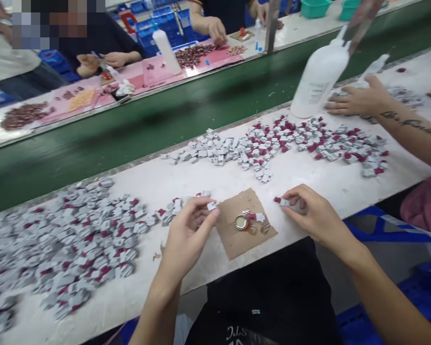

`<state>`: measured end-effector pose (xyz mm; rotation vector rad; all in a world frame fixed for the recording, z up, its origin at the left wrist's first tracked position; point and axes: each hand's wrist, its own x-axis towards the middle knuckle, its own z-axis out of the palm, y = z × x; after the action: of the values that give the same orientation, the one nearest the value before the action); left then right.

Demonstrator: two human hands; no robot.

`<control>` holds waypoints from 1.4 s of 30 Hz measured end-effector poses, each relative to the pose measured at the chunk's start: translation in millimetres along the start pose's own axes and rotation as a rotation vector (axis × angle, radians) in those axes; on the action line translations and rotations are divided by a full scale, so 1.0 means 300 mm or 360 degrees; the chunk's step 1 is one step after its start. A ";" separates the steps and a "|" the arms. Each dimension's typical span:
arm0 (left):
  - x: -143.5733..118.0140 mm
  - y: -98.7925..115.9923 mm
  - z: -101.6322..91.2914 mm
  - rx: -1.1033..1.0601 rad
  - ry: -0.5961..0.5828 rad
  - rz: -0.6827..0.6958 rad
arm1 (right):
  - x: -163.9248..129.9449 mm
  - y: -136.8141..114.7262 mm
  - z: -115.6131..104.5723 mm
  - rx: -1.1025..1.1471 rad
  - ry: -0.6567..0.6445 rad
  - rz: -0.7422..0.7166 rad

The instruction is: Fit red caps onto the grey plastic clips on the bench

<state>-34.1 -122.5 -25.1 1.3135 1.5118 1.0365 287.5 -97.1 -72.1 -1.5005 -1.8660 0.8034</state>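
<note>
Pinching small blocky grey-and-red plastic parts, left hand [190, 230] and right hand [309, 213] grips closed.

A long white bench [309, 184] runs slantwise across the view. Beyond it lies a dark green conveyor belt [165, 124], and past that a second bench topped with pink mats [187, 67]. Blue plastic crates [154, 19] stand behind, green bins [314, 7] at the far end, all under even light

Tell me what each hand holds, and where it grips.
Left hand pinches a small grey part at its end. Right hand pinches a grey-and-red part by its grey end.
</note>
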 end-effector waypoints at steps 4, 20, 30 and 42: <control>-0.023 -0.018 0.001 0.0012 -0.0047 -0.0017 | -0.016 0.026 0.016 -0.0070 0.0010 -0.0140; -0.036 -0.058 0.040 -0.0246 0.0101 0.0020 | -0.070 -0.158 0.048 0.0439 0.0071 -0.0244; -0.034 -0.067 0.070 -0.0282 0.0035 0.0004 | -0.064 -0.220 0.124 0.0452 -0.0113 -0.0352; -0.012 -0.013 0.095 -0.0383 -0.0074 0.0003 | -0.033 -0.228 0.103 0.0816 -0.0017 0.0052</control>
<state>-7.6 -125.1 -36.7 1.1620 1.3064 1.1429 223.6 -121.2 -39.8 -1.2001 -1.4894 1.1977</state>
